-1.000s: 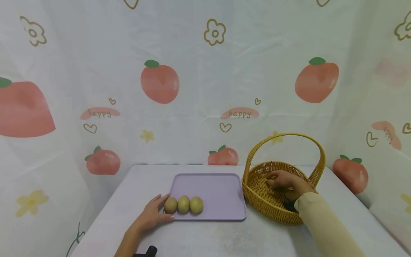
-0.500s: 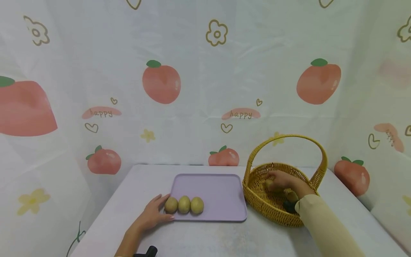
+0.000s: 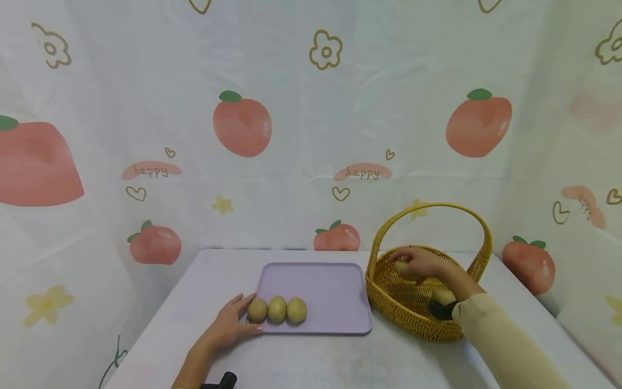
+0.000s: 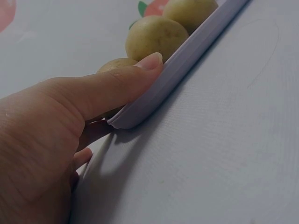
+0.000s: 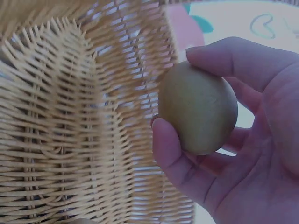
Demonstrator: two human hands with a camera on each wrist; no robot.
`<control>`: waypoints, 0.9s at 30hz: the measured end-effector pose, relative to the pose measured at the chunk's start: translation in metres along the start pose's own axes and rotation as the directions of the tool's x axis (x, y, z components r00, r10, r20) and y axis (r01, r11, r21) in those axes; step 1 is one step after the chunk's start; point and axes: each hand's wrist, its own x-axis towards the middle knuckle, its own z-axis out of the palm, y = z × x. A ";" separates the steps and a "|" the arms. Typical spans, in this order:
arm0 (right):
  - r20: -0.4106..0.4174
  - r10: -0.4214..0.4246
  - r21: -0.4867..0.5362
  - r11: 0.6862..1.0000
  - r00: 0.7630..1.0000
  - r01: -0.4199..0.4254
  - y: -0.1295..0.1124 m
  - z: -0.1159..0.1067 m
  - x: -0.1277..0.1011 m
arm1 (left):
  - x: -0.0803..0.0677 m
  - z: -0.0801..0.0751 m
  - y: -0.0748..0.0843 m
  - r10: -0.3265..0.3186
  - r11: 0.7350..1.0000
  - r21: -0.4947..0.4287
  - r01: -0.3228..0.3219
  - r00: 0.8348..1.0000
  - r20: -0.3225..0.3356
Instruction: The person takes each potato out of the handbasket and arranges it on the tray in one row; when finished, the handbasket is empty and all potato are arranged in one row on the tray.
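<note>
My right hand (image 3: 425,265) holds a potato (image 5: 198,107) inside the wicker basket (image 3: 405,313). In the right wrist view its thumb and fingers curl round the potato, which is raised off the basket's woven bottom. Another potato (image 3: 443,296) lies in the basket beneath my right wrist. My left hand (image 3: 230,324) grips the near left corner of the lilac tray (image 3: 335,294), thumb across the rim, other fingers partly hidden behind the corner. Along the tray's near left side, three potatoes (image 3: 277,309) sit in a row.
Close to the tray's right side stands the basket, its tall arched handle (image 3: 432,205) rising over my right hand. Both rest on a white table (image 3: 301,359). A curtain (image 3: 291,216) printed with fruit hangs behind the table and at both sides.
My right hand has lifted the potato and shifted left toward the basket's left rim, exposing more of the other potato. The left hand, tray and its row of potatoes stay as before.
</note>
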 end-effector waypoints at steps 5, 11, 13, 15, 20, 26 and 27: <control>0.007 -0.061 0.026 0.998 0.998 0.060 -0.013 0.004 -0.011 | 0.000 0.000 -0.001 -0.007 1.000 0.003 0.007 1.000 -0.004; 0.001 -0.136 0.010 0.991 0.991 0.136 -0.023 0.015 -0.025 | -0.001 0.000 -0.001 -0.009 1.000 -0.002 0.009 1.000 -0.009; -0.005 -0.153 -0.013 0.988 0.988 0.153 -0.027 0.020 -0.030 | 0.000 0.000 -0.001 -0.011 1.000 0.001 0.011 1.000 -0.010; 0.001 -0.170 -0.015 0.985 0.985 0.170 -0.029 0.024 -0.035 | 0.000 0.000 -0.001 -0.013 1.000 0.003 0.013 1.000 -0.010; 0.004 -0.182 0.016 0.983 0.983 0.182 -0.033 0.037 -0.045 | 0.000 0.000 0.000 -0.021 1.000 0.000 0.021 1.000 -0.005; -0.051 -0.196 0.062 0.978 0.979 0.199 -0.042 0.053 -0.047 | -0.001 0.000 0.001 -0.014 1.000 -0.008 0.014 1.000 -0.007; -0.059 -0.205 0.074 0.975 0.977 0.210 -0.043 0.056 -0.046 | -0.001 0.000 0.000 -0.012 1.000 -0.010 0.012 1.000 -0.008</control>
